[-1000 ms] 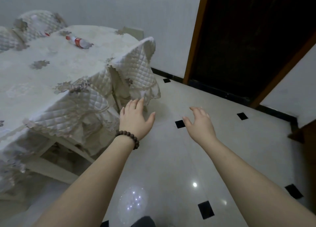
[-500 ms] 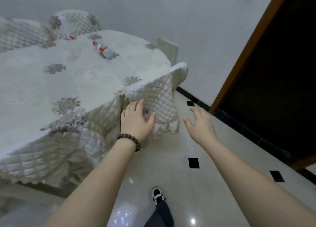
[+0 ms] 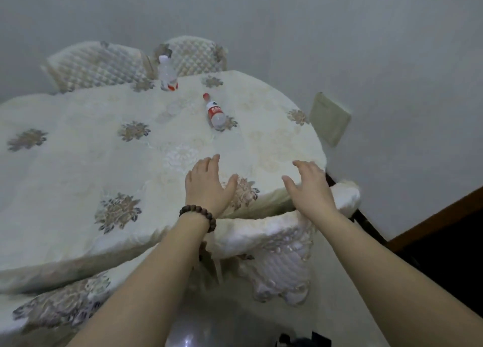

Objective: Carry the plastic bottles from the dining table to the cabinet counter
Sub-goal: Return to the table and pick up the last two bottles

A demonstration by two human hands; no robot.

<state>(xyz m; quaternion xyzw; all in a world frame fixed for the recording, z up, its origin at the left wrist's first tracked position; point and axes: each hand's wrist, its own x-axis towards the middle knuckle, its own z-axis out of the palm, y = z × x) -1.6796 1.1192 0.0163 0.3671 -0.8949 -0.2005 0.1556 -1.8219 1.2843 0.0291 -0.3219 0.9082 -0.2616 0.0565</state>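
dining table [image 3: 78, 163], cream floral cloth, grey wall behind. left hand [image 3: 206, 187], bead bracelet [image 3: 197, 214] at wrist: fingers spread, holding nothing, over near edge. right hand [image 3: 311, 189]: likewise spread, empty. lying bottle [image 3: 216, 113]: ahead of left hand, well apart. upright bottle [image 3: 167, 74]: farther ahead, by quilted chairs [image 3: 104, 67].

Tabletop [image 3: 78, 163] open up to lying bottle [image 3: 215, 112].

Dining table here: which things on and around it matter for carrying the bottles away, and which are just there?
Part of the job:
- lying bottle, red cap and label
- upright bottle at the far edge
- left hand and right hand, both empty, over the dining table

Just there:
- quilted chairs
- bead bracelet
- wall plate
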